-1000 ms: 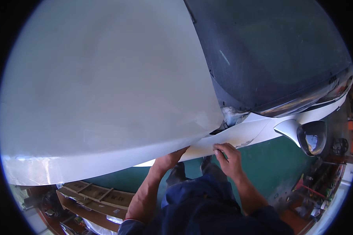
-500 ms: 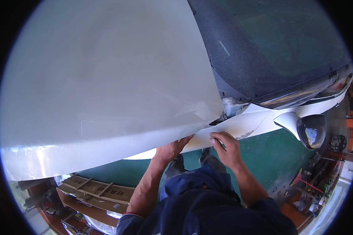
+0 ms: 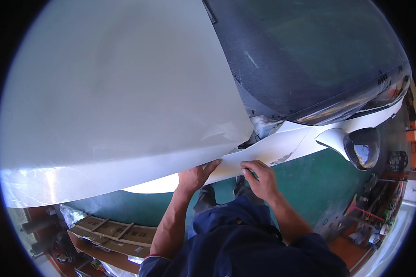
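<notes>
A large white car hood [image 3: 125, 92] fills the left and upper part of the view, its edge lying over the white front fender [image 3: 226, 171]. My left hand [image 3: 192, 178] is at the hood's lower edge above the fender. Its thumb points right along the seam, and the other fingers are hidden. To the right, my right hand [image 3: 262, 179] is closed against the fender, with thumb and index fingertips close together. Whatever may be between them is too small to make out. Just right of that hand, a dark scuffed patch [image 3: 282, 158] marks the fender's lower edge.
Beyond the hood's corner lies the dark windshield [image 3: 319, 60], with an open gap [image 3: 263, 127] at its base. A white and black side mirror [image 3: 361, 148] sticks out at right. A flattened cardboard box [image 3: 113, 235] lies at lower left. Shelving with tools [image 3: 370, 226] stands at lower right on the green floor [image 3: 305, 194].
The view has shifted slightly, so the car appears a little further left. Both hands keep nearly the same places on the fender and hood edge, the right one slightly further left.
</notes>
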The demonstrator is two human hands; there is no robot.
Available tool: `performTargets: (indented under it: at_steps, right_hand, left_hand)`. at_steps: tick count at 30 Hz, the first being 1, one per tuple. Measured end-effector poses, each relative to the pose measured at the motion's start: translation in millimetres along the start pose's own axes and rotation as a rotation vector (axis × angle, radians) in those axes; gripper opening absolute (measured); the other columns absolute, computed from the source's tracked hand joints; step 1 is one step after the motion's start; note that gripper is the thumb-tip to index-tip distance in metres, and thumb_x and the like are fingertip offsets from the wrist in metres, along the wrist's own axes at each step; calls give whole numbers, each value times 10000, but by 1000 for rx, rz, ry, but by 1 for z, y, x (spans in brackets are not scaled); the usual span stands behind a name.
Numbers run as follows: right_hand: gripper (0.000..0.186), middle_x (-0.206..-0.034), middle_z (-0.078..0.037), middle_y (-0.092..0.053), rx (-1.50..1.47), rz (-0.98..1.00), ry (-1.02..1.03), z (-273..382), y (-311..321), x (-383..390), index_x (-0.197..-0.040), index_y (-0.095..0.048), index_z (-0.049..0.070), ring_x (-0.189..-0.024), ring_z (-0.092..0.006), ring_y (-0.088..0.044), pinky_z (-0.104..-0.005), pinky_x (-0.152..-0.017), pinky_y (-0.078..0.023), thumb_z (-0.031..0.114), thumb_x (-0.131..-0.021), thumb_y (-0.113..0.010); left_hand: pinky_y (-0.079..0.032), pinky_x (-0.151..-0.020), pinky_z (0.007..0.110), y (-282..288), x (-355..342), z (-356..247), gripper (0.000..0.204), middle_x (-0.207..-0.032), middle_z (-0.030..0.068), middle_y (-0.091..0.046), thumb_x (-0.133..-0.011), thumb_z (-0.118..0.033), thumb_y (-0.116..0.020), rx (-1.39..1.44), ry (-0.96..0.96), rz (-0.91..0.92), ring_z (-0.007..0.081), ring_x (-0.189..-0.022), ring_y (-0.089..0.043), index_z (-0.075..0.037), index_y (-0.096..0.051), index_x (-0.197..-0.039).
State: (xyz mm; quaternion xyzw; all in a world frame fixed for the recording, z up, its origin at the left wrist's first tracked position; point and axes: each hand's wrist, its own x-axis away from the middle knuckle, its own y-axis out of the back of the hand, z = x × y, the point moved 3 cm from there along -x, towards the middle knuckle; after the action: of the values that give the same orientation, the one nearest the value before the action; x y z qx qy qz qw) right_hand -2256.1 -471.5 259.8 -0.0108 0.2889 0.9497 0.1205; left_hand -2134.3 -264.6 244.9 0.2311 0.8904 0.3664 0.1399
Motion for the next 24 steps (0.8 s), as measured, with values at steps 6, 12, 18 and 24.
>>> performTargets:
  at_steps: [6, 12, 18, 24]
  right_hand:
    - [162, -1021, -137, -760, 9, 1, -5, -2, -1, 2, -1117, -745, 24, -931, -338, -735, -412, -792, -589, 72, -966, -711]
    - [166, -1035, -140, -757, -5, -37, 15, 0, -2, 0, -1118, -743, 22, -942, -348, -734, -420, -814, -593, 57, -960, -706]
    - [200, -1082, -139, -745, 51, -156, 132, 18, -5, -12, -1120, -742, 15, -988, -369, -718, -438, -863, -586, 9, -926, -693]
    - [286, -1174, -148, -720, 196, -21, 331, 48, -34, -37, -1200, -723, 7, -1084, -384, -683, -480, -936, -558, 49, -919, -689]
  left_hand:
    - [-542, -905, 515, -4, 1, 3, 434, -1179, 172, -742, -954, -399, -789, -78, -36, -48, 415, -1066, -691, -89, -746, -1256]
    - [-539, -907, 522, -7, 0, 4, 446, -1191, 178, -734, -959, -415, -778, -87, -38, -56, 422, -1079, -685, -92, -740, -1263]
    - [-553, -880, 513, -10, 3, 10, 472, -1147, 177, -739, -939, -446, -778, -107, 36, -41, 409, -1061, -696, -92, -731, -1247]
    - [-606, -811, 517, -17, 5, 19, 613, -1184, 236, -727, -972, -549, -678, -176, 156, 104, 423, -988, -744, -65, -627, -1344]
